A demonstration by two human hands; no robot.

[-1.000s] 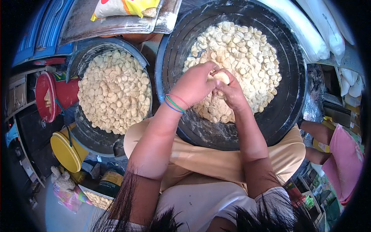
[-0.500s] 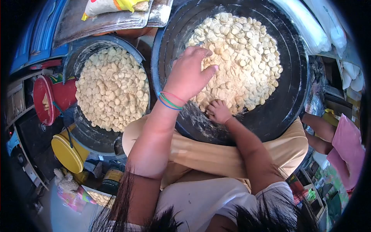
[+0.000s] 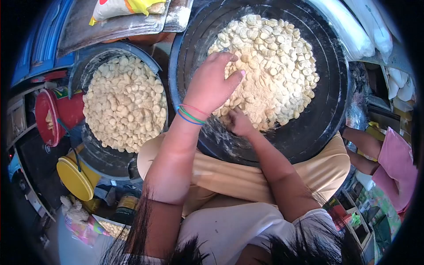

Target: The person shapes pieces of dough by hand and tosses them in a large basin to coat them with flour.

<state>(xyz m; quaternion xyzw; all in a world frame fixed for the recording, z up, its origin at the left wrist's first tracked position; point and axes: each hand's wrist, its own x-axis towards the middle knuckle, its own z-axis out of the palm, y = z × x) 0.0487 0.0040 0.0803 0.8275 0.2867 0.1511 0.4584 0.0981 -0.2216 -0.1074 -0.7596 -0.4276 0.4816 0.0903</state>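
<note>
A wide black basin (image 3: 331,97) rests against my lap, holding a heap of pale round flat pieces (image 3: 287,66) dusted with tan powder. Over the heap's left edge hovers my left hand (image 3: 212,79), open, with thumb and fingers apart and coloured bands on the wrist. My right hand (image 3: 240,123) is lower, at the heap's near left edge. Its fingers curl in among the powdered pieces, their tips partly hidden, so what they hold does not show. Tan powder (image 3: 251,88) lies thickest between the two hands.
At left, a second dark tub (image 3: 106,161) is filled with similar pieces (image 3: 126,104). Beside it are a red bucket (image 3: 66,112) and a yellow bucket (image 3: 77,176). Metal trays (image 3: 119,28) bear a plastic bag (image 3: 121,9). Another person's pink garment (image 3: 397,165) shows at right.
My right hand has shifted a little left and away from me, and its fingers have curled in more. My left hand keeps nearly the same pose. The whole view has slid slightly.
</note>
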